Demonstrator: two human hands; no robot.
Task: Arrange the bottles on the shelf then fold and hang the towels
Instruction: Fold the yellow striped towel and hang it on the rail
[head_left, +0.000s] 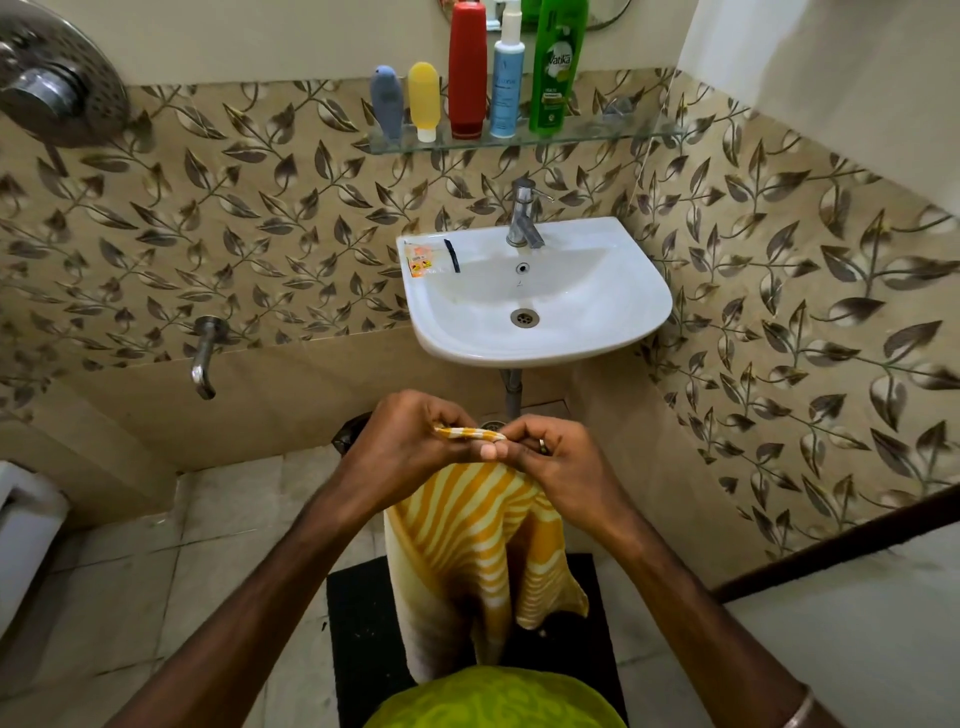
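The person's left hand (410, 441) and right hand (550, 462) met just below the centre of the view, both pinching the top edge of a yellow-and-white striped towel (467, 545). The left fingers curled over the bunched edge from the 9 o'clock side; the right thumb and fingers clamped it from 3 o'clock, the two hands touching. The rest of the towel hung down toward 6 o'clock in loose folds, in front of a black mat (363, 623) on the floor.

At 12 o'clock from the hands a white sink (597, 312) jutted from the leaf-patterned wall, with a chrome tap (522, 218) at its back rim and a small orange sachet (418, 260) on its left ledge. Higher still, a glass shelf (623, 132) carried five bottles standing upright in a row: a grey tube (387, 101) at the 9 o'clock end, then a yellow tube (423, 98), a red bottle (467, 67), a blue spray bottle (508, 78) and a green shampoo bottle (558, 67) toward 3 o'clock. A shower head (67, 78) sat at the far 10 o'clock corner, and a wall spout (205, 358) at 9 o'clock from the sink.
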